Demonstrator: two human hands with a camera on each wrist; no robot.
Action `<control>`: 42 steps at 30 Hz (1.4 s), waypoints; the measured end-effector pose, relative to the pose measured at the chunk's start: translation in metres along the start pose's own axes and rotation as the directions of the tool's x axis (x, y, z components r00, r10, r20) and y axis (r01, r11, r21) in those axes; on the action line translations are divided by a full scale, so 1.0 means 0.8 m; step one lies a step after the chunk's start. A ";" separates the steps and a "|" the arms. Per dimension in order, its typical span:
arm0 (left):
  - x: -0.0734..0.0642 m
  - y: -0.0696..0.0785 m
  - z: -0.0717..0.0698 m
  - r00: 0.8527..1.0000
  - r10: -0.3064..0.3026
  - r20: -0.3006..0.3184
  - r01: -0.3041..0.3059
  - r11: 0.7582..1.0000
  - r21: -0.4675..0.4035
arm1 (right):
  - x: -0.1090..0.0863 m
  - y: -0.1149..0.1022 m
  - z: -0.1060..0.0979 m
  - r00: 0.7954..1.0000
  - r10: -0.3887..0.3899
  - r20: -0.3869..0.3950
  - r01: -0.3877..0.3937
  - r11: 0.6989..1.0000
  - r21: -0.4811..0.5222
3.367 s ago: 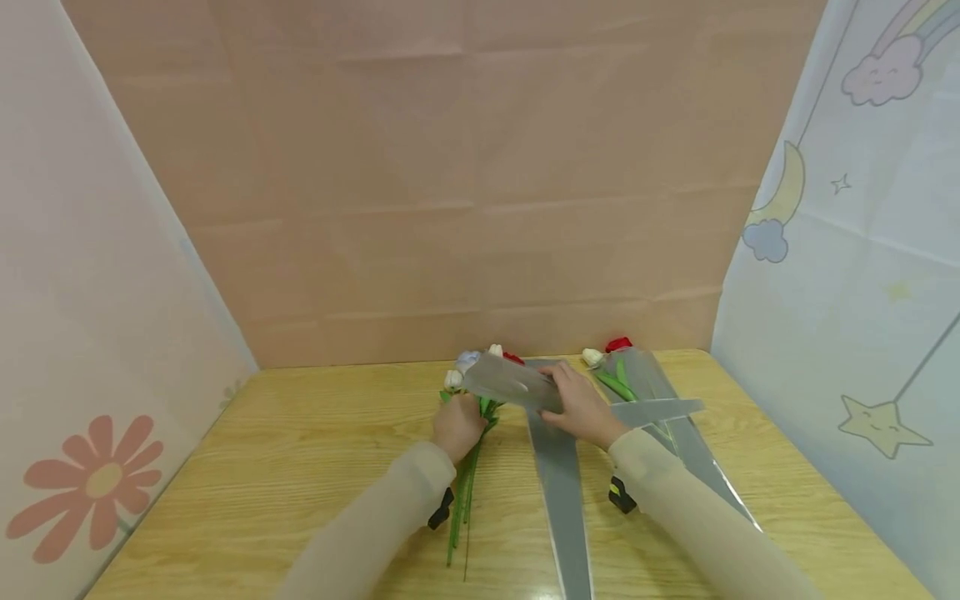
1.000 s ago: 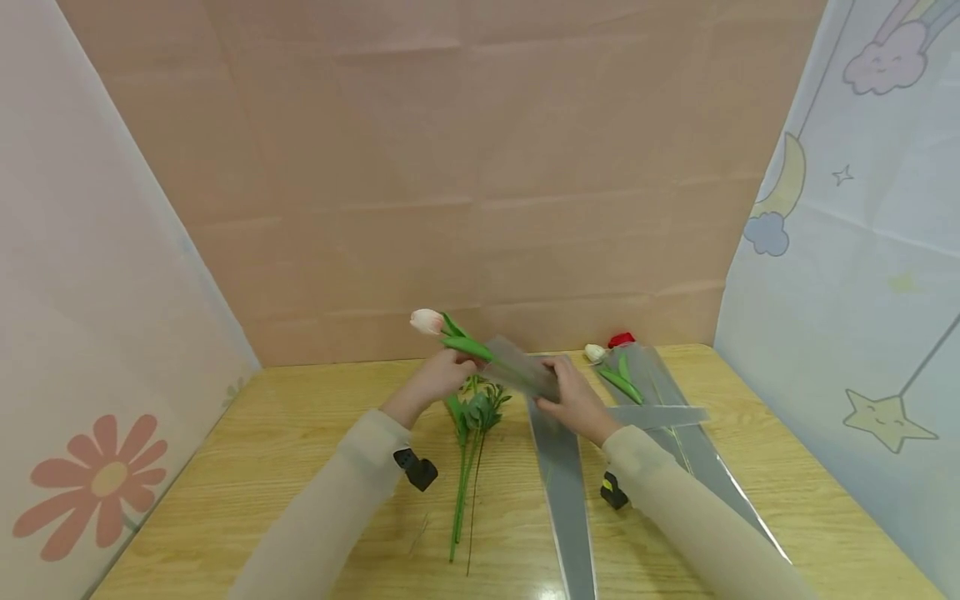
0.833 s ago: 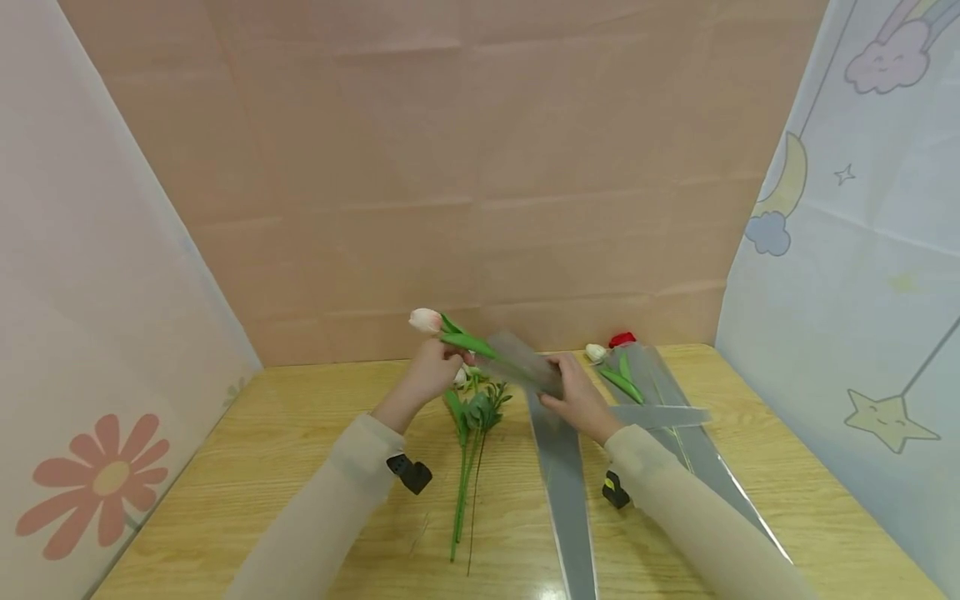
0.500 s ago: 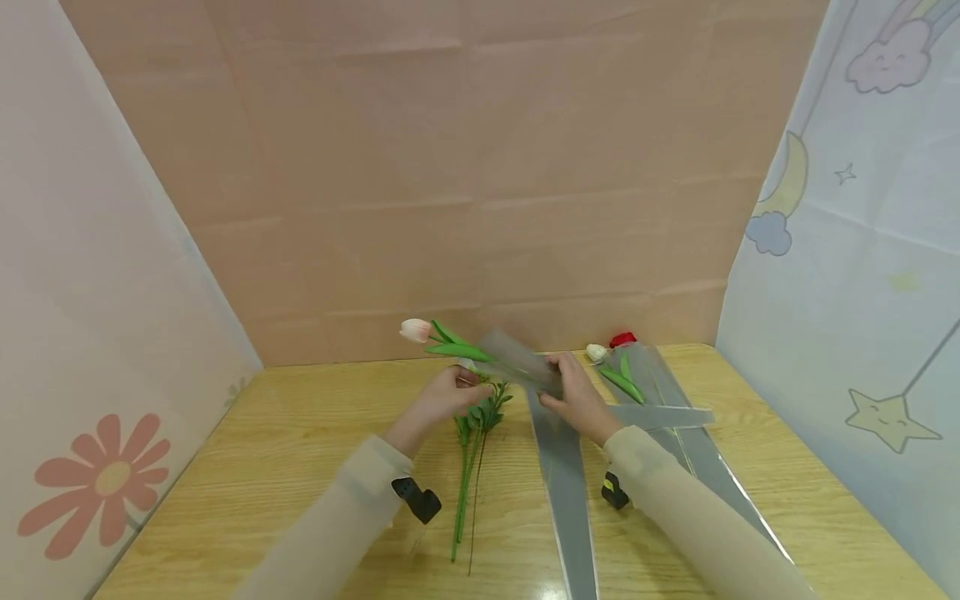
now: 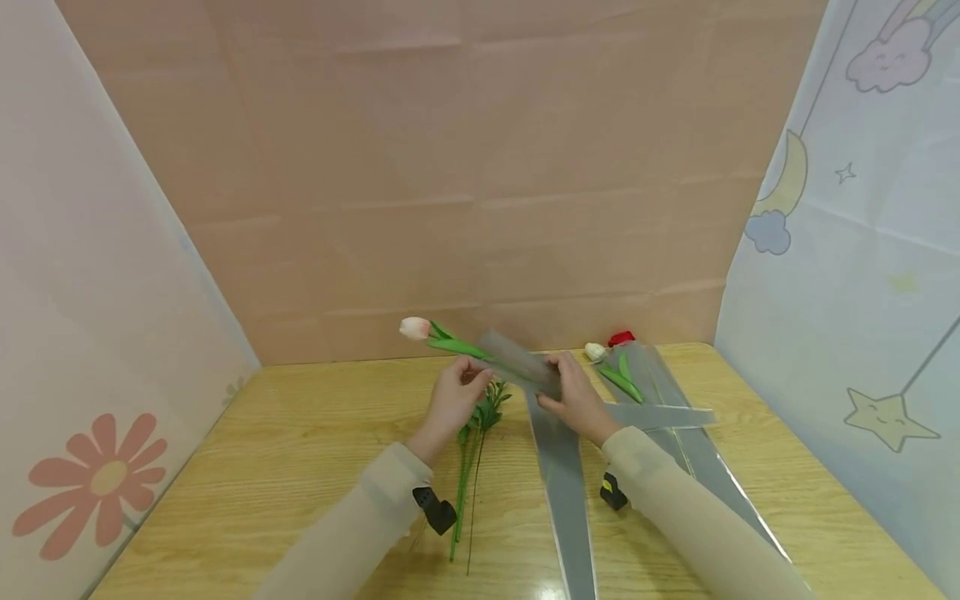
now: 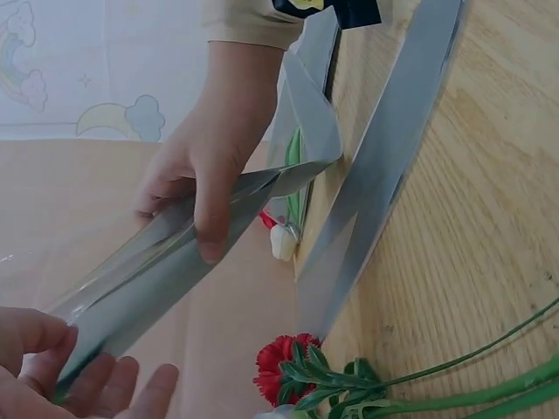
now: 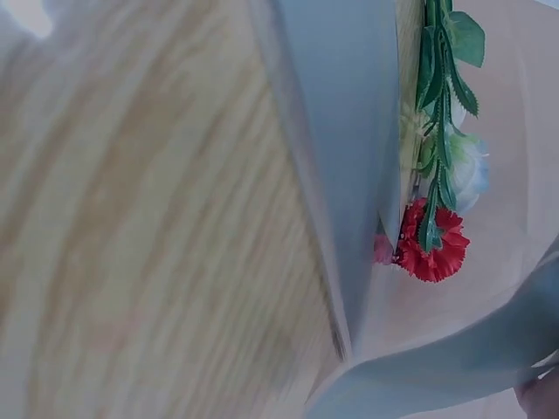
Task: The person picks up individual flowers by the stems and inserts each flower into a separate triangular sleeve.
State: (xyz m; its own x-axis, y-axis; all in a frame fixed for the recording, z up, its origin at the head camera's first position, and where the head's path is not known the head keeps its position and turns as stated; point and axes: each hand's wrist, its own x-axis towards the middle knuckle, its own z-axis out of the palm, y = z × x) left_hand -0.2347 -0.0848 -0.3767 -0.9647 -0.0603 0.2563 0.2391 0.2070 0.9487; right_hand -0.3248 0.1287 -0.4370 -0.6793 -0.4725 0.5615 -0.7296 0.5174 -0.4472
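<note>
My right hand [image 5: 576,398] grips a grey translucent flower sleeve [image 5: 521,360], held above the table. A pale pink tulip [image 5: 415,328] sticks out of the sleeve's open end, bloom to the left, its stem inside the film. My left hand [image 5: 452,398] is at that open end. In the left wrist view, thumb and forefinger of the left hand [image 6: 74,371] pinch the sleeve's edge while the other fingers spread beside it. Under the left hand lie green stems [image 5: 462,492] and leaves; a red carnation [image 6: 284,367] of this bunch shows in the left wrist view.
A second grey sleeve [image 5: 566,500] lies flat on the wooden table [image 5: 315,442]. Right of it, another sleeve [image 5: 708,454] holds a white tulip [image 5: 595,352] and a red flower [image 5: 621,338]. A cloth backdrop [image 5: 480,208] stands behind.
My left hand took the pink tulip from the bunch, and its stem is now in the sleeve. Most recently, the left hand let go below the bloom and moved right to the sleeve's opening.
</note>
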 end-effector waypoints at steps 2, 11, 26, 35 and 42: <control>0.000 -0.002 0.001 1.000 0.029 -0.008 -0.029 0.999 -0.014 | 0.000 -0.002 -0.002 1.000 0.014 0.014 -0.014 0.999 0.040; 0.004 0.000 0.003 0.994 0.104 -0.020 -0.103 0.994 0.028 | 0.023 -0.036 -0.019 0.983 0.178 -0.034 -0.143 0.874 0.464; 0.058 0.116 -0.018 0.837 0.488 -0.248 -0.472 0.873 0.123 | 0.091 -0.113 -0.061 0.924 0.178 -0.339 0.081 0.774 0.628; 0.066 0.135 -0.026 0.797 0.535 -0.280 -0.493 0.844 0.210 | 0.103 -0.109 -0.085 0.933 0.156 -0.323 0.090 0.769 0.633; 0.061 0.138 -0.026 0.718 0.632 -0.292 -0.580 0.775 0.250 | 0.107 -0.110 -0.097 0.930 0.127 -0.345 0.138 0.750 0.647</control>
State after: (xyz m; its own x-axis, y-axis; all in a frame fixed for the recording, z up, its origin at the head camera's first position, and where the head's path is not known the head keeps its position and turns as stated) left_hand -0.2530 -0.0852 -0.2559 -0.5099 -0.1972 0.8373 0.7173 0.4397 0.5405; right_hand -0.3126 0.0982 -0.2961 -0.6970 -0.1273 0.7057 -0.6919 -0.1387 -0.7085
